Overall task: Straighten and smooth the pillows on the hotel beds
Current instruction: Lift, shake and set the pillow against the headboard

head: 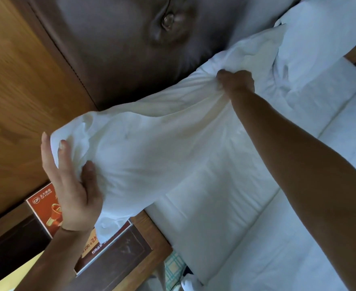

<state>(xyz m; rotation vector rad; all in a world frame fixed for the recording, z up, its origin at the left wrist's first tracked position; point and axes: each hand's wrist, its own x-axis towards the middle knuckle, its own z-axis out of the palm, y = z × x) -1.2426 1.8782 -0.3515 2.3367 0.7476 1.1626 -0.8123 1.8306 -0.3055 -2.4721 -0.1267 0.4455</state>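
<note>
A white pillow (151,148) is lifted off the bed and stretched slantwise in front of the dark padded headboard. My left hand (72,185) pinches its near, lower-left corner between thumb and fingers. At the far, upper-right end my right hand (235,80) is clenched around a bunch of the pillowcase. A second white pillow (324,38) lies at the top right against the headboard. Under the lifted pillow the white bed (225,206) shows its folded duvet.
The brown tufted headboard (120,49) fills the upper middle, and a wood wall panel (21,91) runs along the left. A dark wooden nightstand (118,261) with an orange printed card (46,211) stands at the lower left beside the bed.
</note>
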